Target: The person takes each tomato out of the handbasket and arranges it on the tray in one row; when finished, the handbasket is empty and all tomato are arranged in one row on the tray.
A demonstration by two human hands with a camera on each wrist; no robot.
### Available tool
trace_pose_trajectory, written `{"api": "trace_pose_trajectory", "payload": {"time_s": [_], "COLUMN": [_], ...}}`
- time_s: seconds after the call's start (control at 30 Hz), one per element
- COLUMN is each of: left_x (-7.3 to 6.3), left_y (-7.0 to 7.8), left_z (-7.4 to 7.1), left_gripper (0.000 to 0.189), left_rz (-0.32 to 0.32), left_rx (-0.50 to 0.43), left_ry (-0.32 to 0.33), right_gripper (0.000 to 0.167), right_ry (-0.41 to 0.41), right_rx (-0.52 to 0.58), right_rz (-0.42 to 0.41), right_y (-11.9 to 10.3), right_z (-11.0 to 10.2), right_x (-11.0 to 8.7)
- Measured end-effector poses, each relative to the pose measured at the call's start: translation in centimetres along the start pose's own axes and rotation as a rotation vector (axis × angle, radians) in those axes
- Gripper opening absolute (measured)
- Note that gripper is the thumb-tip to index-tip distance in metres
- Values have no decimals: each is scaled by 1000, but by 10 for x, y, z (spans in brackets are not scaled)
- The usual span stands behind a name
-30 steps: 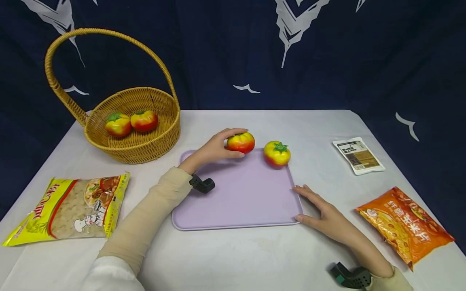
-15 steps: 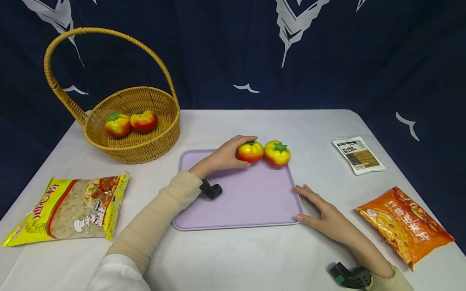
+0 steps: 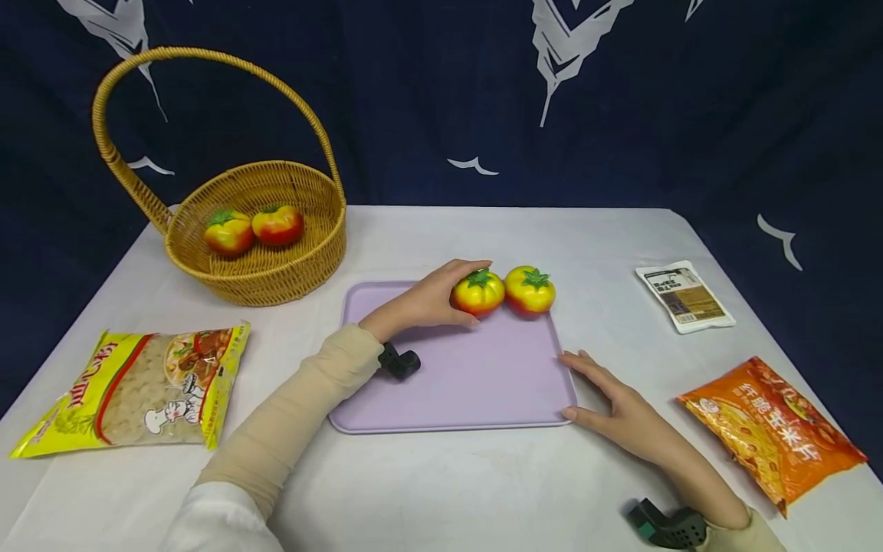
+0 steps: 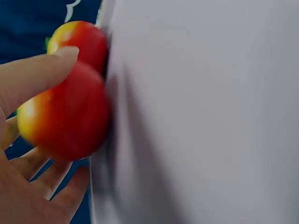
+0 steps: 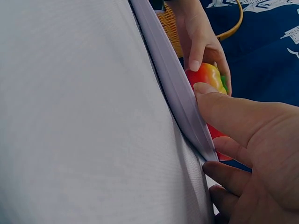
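On the far part of the lilac tray [image 3: 476, 391], my left hand [image 3: 431, 295] holds a red-and-yellow toy tomato [image 3: 477, 293], thumb on the near side and fingers behind it. A second tomato [image 3: 530, 291] sits right beside it at the tray's far right corner. The left wrist view shows my thumb across the held tomato [image 4: 65, 114], the other one behind. My right hand [image 3: 624, 414] touches the tray's right edge with spread fingers; in the right wrist view, its thumb [image 5: 224, 109] lies along the tray rim. Two more tomatoes [image 3: 278, 225] lie in the wicker basket [image 3: 290, 280].
The basket, with its tall handle, stands at the back left. A yellow food bag [image 3: 138, 387] lies at the left. An orange snack bag [image 3: 773, 429] and a small white-and-brown packet [image 3: 685, 297] lie at the right. White cloth covers the table [image 3: 441, 491].
My left hand has moved right and nearer with the tomato, bringing it down beside the other one. The tomato has turned stem-up. My right hand has stayed at the tray edge.
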State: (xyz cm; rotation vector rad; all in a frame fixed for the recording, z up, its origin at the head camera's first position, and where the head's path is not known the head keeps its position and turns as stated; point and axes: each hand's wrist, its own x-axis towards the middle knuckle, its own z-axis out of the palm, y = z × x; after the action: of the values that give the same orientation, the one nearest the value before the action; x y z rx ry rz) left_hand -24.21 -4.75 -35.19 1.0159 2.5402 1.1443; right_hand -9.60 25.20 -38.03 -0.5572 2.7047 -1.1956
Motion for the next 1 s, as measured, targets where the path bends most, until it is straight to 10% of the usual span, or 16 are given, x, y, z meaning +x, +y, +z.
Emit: {"api": "trace_pose_trajectory", "payload": {"time_s": [0.23,0.4,0.57,0.73,1.0], "left_x": [-21,-59,-101,-123,-126], "left_y": [11,7,-22,-58,-85], "left_z": [-58,-131,-186,-205,-206], "left_gripper": [76,65,60,68,78], "left_rz": [68,-22,-139,-348,-591], "left_rx": [-140,-258,-563,-765,-581], "left_ry": [109,310,556,679,557], "right_gripper": [67,67,67,68,67], "right_ry": [0,-5,-10,-14,-7], "right_rx": [-1,-10,-16,-19,-14], "right_rz": [11,7,14,23,14], "right_y": [1,1,1,1,0], "right_z": [1,0,0,0,0], "right_x": [-2,-1,0,0,0]}}
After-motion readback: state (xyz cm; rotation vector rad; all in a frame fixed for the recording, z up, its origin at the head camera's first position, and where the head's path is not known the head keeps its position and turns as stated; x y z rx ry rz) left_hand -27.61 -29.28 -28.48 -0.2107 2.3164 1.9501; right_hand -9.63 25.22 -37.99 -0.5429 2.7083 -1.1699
